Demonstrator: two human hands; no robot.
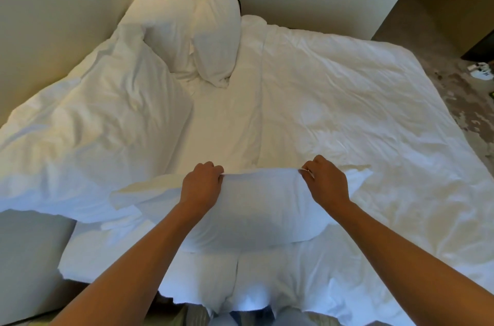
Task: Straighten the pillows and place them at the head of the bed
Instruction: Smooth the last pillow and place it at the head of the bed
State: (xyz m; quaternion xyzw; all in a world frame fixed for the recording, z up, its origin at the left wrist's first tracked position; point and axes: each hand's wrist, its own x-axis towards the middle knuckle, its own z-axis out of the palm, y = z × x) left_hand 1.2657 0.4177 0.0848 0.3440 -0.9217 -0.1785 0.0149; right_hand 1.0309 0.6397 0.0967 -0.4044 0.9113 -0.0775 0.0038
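The person stands at the near edge of a bed (347,101) covered by a rumpled white duvet (334,80). The left hand (201,186) and right hand (326,184) each pinch the far edge of a white pillow (256,208) lying across the duvet in front of them. Two more pillows, a large one (163,15) and a smaller one (217,31), lean in the far corner by the wall (53,5). Patterned carpet (465,96) shows at right.
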